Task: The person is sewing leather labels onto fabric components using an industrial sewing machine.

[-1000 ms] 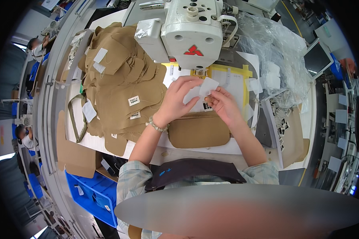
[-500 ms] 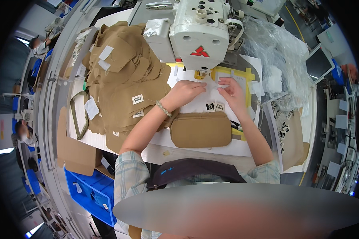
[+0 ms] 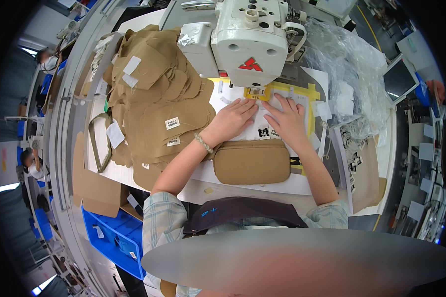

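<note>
My left hand (image 3: pixel 232 119) lies flat with fingers stretched out on the white surface just below the sewing machine (image 3: pixel 250 49). Across from it, my right hand (image 3: pixel 288 121) rests with its fingers spread, the fingertips near the yellow-framed plate (image 3: pixel 256 93) under the machine's head. Neither hand grips anything that I can see; whatever lies beneath the palms is hidden. Close to my right wrist are small black and white labels (image 3: pixel 263 133). A padded tan pouch (image 3: pixel 251 163) lies between my forearms, nearer to me.
Tan fabric pieces (image 3: pixel 158 94) are heaped on the left, some bearing small labels. Crumpled clear plastic (image 3: pixel 344 84) covers the right side, with more loose labels (image 3: pixel 352 158) below it. A blue crate (image 3: pixel 114 242) stands at the lower left beside a cardboard box (image 3: pixel 96 185).
Both hands were pinching a small whitish, thin piece under the machine's head. Now their fingers are spread flat on the surface, and the piece no longer shows between them.
</note>
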{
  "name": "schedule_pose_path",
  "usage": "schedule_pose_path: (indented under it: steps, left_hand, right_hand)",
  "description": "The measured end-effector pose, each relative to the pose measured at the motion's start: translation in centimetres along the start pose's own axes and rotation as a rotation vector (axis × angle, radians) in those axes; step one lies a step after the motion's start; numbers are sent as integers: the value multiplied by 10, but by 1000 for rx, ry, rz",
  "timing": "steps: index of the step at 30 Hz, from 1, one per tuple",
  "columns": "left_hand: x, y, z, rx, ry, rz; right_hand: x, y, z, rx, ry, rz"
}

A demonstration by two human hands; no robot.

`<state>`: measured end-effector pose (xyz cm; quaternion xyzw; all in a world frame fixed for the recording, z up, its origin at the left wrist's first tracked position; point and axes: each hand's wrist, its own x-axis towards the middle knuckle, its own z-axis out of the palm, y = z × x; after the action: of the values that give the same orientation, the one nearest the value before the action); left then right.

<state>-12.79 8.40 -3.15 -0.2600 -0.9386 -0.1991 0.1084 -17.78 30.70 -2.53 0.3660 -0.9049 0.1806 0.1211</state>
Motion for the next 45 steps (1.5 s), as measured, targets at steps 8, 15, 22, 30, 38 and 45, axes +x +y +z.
schedule_pose_path:
  steps: [8,15,22,30,38,45]
  left_hand:
    - [7,-15,-7,-83,-139,27]
    - [6,-25,-5,-19,-166,47]
    - [5,-22,-3,-31,-200,12]
    - [4,-17,-3,11,-149,18]
    - [2,-15,-2,19,-129,27]
    - [3,-17,-1,34,-127,27]
  right_hand:
    - [-1,6,7,-41,10,9]
    - [-1,8,11,-66,28,19]
    - [1,10,13,-80,30,40]
    - [1,10,11,-67,19,57]
    - [-1,5,8,-51,4,41]
    - [-1,3,6,-26,-7,25]
